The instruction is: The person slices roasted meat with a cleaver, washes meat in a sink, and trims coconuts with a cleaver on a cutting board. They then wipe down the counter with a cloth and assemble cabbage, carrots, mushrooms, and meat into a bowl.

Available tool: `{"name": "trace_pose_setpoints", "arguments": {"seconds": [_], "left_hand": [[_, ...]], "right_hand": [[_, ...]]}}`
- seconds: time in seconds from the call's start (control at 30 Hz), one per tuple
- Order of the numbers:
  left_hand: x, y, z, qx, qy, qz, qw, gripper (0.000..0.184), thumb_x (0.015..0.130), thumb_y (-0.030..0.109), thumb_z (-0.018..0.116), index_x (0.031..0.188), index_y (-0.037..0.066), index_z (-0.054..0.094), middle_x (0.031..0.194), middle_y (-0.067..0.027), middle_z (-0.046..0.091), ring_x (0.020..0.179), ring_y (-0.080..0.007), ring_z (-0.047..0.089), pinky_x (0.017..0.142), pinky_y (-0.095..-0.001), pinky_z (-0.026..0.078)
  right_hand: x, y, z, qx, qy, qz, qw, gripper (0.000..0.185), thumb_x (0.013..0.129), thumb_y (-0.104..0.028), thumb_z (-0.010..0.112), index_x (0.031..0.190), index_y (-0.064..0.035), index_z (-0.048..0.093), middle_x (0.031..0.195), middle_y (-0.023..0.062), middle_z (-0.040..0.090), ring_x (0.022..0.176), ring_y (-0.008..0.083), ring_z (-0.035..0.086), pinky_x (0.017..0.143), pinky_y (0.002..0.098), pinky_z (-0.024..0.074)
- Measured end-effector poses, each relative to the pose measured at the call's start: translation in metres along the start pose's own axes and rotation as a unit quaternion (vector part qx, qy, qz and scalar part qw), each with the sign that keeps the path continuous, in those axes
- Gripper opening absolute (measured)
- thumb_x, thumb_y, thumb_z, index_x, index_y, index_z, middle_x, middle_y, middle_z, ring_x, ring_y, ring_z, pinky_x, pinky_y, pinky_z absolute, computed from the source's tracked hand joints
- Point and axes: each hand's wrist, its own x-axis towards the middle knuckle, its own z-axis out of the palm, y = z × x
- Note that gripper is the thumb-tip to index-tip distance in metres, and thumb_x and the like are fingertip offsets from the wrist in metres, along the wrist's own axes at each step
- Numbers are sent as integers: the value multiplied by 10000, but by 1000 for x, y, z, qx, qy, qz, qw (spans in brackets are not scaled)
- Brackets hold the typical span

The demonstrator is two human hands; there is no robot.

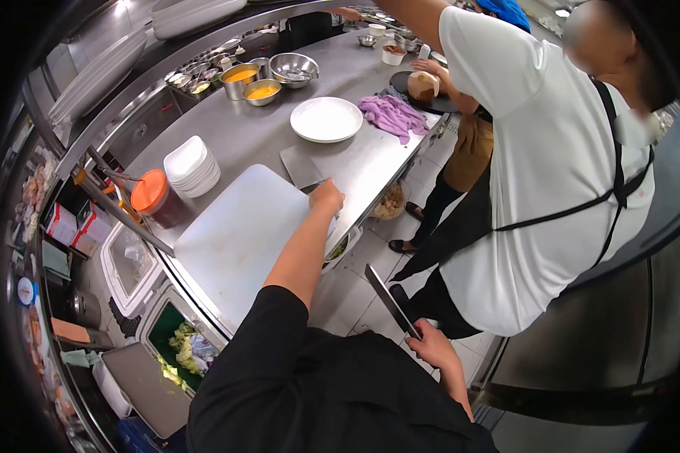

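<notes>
My left hand (327,198) is reached out over the steel counter at the right edge of the white cutting board (238,226). Its fingers are closed around the handle end of a cleaver (301,167), whose broad blade points away from me across the counter. The handle is mostly hidden by the hand. Low on the right, beside the counter, my right hand (436,344) is closed on the handle of a long knife (389,298). That blade points up and to the left, over the tiled floor. A white plate (326,119) sits beyond the cleaver.
A person in a white shirt (536,151) stands close on my right. Purple cloth (393,117), stacked white dishes (191,166), an orange-lidded tub (156,198) and metal bowls (293,68) are on the counter. A bin with green scraps (189,349) stands below left.
</notes>
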Motion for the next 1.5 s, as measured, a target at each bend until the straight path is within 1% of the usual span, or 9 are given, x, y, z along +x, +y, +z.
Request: {"name": "trace_pose_setpoints", "arguments": {"seconds": [0.17, 0.67, 0.7, 0.83, 1.07, 1.1, 1.23, 1.4, 1.5], "left_hand": [[30, 13, 4, 169, -70, 22, 983, 425, 939, 311, 620, 1314, 118, 573, 1236, -129, 681, 1165, -305, 641, 962, -426, 512], [248, 195, 40, 60, -4, 249, 967, 725, 856, 500, 712, 1439, 136, 484, 1540, -171, 359, 1363, -404, 434, 1044, -488, 460], [260, 206, 40, 71, -18, 246, 967, 808, 836, 563, 703, 1483, 153, 447, 1605, -158, 276, 1472, -424, 247, 1128, -564, 346], [310, 227, 58, 168, 43, 273, 946, 882, 812, 671, 650, 1535, 238, 391, 1660, -142, 156, 1509, -447, 120, 1175, -654, 112], [379, 218, 142, 97, -5, 253, 963, 574, 811, 519, 729, 1309, 249, 637, 1586, -150, 334, 1476, -403, 250, 1140, -560, 297], [348, 218, 115, 106, 3, 258, 960, 502, 810, 422, 752, 1235, 168, 670, 1451, -174, 516, 1379, -366, 443, 1068, -499, 417], [338, 210, 114, 137, -104, 230, 958, 502, 802, 320, 743, 1208, 38, 656, 1141, -204, 704, 1074, -353, 683, 913, -424, 545], [289, 203, 62, 55, -139, 178, 973, 615, 817, 325, 718, 1343, 52, 555, 1348, -204, 595, 1230, -384, 587, 999, -431, 495], [261, 173, 73, 58, -25, 179, 982, 631, 817, 308, 719, 1385, 116, 521, 1444, -200, 501, 1316, -407, 500, 1034, -446, 464]], "right_hand": [[33, 7, -26, -35, -49, -10, 998, 427, 849, -302, 693, 1117, -14, 527, 886, 243, 684, 822, 398, 689, 746, 464, 512], [129, 7, -65, -84, -9, 77, 994, 393, 880, -290, 685, 1155, -48, 543, 1028, 255, 689, 998, 444, 655, 837, 496, 512], [130, 2, -68, -81, -8, 97, 992, 398, 878, -292, 684, 1158, -46, 542, 1035, 255, 688, 1007, 441, 654, 843, 492, 511], [135, -20, -78, -69, -4, 169, 983, 397, 881, -288, 681, 1160, -40, 546, 1041, 246, 685, 1010, 418, 655, 844, 469, 506], [137, -12, -72, -56, 0, 181, 982, 366, 887, -270, 670, 1152, -51, 543, 997, 234, 690, 973, 410, 664, 833, 461, 510], [138, -11, -71, -47, 9, 172, 984, 364, 885, -270, 671, 1149, -54, 544, 995, 233, 692, 971, 412, 665, 828, 464, 513], [141, -2, -71, -15, 29, 147, 989, 345, 868, -256, 683, 1118, -54, 559, 954, 230, 694, 933, 422, 672, 795, 475, 518], [141, -12, -80, -6, 43, 145, 988, 344, 859, -234, 681, 1120, -42, 565, 828, 189, 693, 741, 333, 691, 673, 429, 521], [134, -25, -87, 71, 27, 188, 979, 343, 867, -228, 683, 1116, -30, 554, 760, 138, 674, 587, 219, 648, 543, 363, 493]]}}
